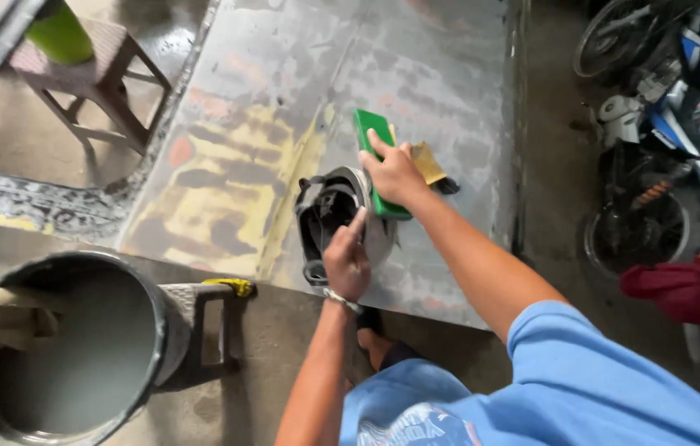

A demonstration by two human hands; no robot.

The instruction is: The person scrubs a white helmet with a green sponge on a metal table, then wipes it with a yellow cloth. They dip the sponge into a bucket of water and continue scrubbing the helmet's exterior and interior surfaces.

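My left hand [347, 263] steadies the grey motorcycle part [335, 216]; my right hand [394, 173] grips the green sanding block [376, 136]—I should rub flat, evenly.

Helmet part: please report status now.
Left hand steadies helmet part. Right hand presses green block on it. Sandpaper under block. Nothing in the way.

Green sanding block [376, 157]: middle hidden under right hand [395, 173]; tan sandpaper sheet [428, 161] partly covered too. Grey part [342, 216]: near edge hidden by left hand [346, 263]; kind unclear. Bucket [78, 347]: cut off at left and near edges. Motorcycles [664, 99], far right: cropped. Stool [90, 78], far left: top cropped.
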